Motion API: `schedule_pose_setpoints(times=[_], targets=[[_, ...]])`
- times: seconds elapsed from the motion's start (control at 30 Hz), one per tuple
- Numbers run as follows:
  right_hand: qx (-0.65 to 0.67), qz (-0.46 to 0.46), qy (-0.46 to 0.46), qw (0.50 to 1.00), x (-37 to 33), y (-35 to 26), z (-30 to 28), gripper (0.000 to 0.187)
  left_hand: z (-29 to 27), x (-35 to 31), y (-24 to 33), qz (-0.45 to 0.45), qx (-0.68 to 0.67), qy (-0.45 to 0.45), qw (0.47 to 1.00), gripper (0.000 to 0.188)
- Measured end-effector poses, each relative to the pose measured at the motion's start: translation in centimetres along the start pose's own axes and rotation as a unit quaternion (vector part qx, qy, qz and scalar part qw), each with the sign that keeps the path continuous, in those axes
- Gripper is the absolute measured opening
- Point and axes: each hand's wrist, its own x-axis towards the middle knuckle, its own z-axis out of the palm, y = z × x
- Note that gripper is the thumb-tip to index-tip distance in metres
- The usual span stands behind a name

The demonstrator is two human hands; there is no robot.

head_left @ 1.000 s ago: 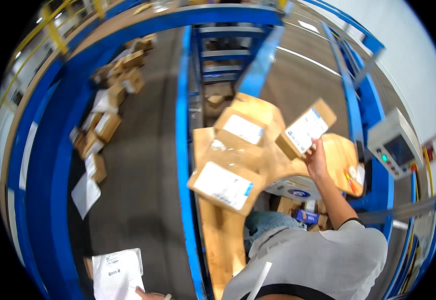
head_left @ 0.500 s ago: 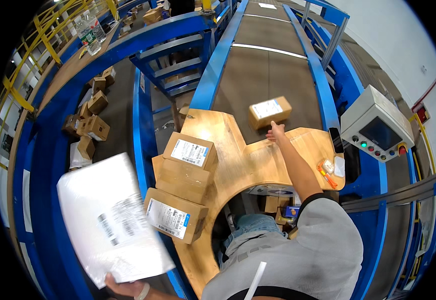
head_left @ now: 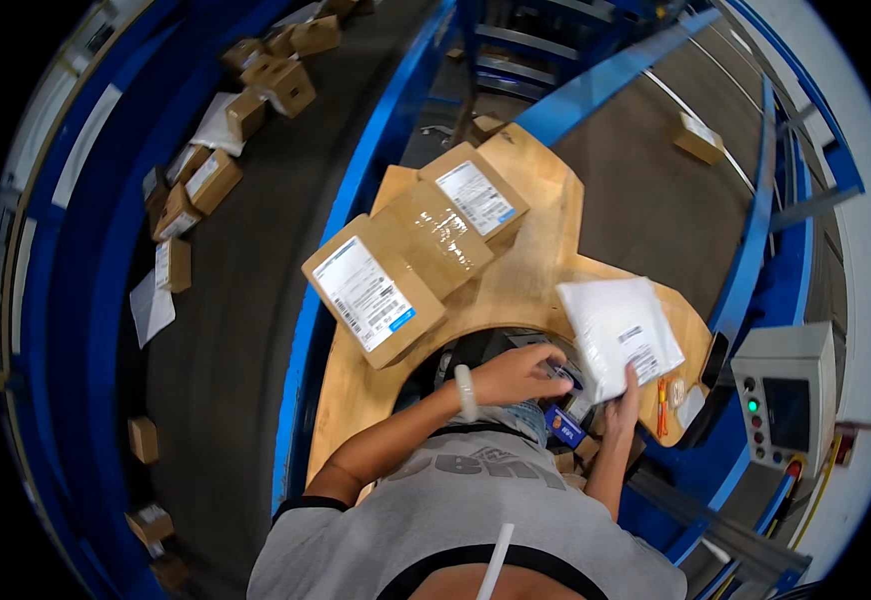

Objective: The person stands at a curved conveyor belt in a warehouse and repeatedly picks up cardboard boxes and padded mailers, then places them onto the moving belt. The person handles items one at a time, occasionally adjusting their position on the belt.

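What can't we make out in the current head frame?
All head view:
Right hand: most fingers hidden behind the white plastic mailer.
Left hand: grip unclear; dark item against it too small, blurred.
Brown cardboard boxes below the curved wooden tabletop: partly hidden by the grey shirt.
Farthest brown boxes on the dark left conveyor belt: cut by top edge.

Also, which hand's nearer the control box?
Right. The right hand, gripping the white package near its lower edge, is left of the control box, apart from it; the left hand is farther left, by the table's curved cutout.
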Motion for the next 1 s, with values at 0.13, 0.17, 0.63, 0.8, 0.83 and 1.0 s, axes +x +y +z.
schedule_pose_setpoints(times=[0.13, 0.17, 0.63, 0.8, 0.83, 1.0], targets=[[-0.065, -0.057, -0.026, 0.996, 14.5, -4.6, -3.5, 0.071, -5.1, -7.2, 4.3, 0.107, -0.040, 0.183, 0.976, 0.030], [-0.122, -0.032, 0.029, 0.992, 15.3, -3.9, -0.8, 0.068, -7.5, -8.9, 3.9, 0.155, -0.011, 0.310, 0.938, 0.026], [-0.199, 0.196, -0.408, 0.869, -11.6, 6.5, 24.4, 0.113, -13.4, -11.2, 0.4, 0.128, 0.174, 0.527, 0.822, 0.046], [-0.215, 0.114, -0.285, 0.927, -12.1, 1.9, 18.4, 0.103, -5.7, -7.4, 5.1, 0.141, 0.421, 0.399, 0.802, 0.059], [-0.225, 0.091, -0.262, 0.934, -12.0, 0.8, 17.0, 0.101, -4.9, -6.9, 5.2, 0.148, 0.415, 0.371, 0.817, 0.061], [-0.345, -0.058, -0.126, 0.928, -8.6, -5.5, 11.6, 0.090, -1.6, -1.7, 5.1, 0.197, 0.341, 0.218, 0.893, 0.076]])
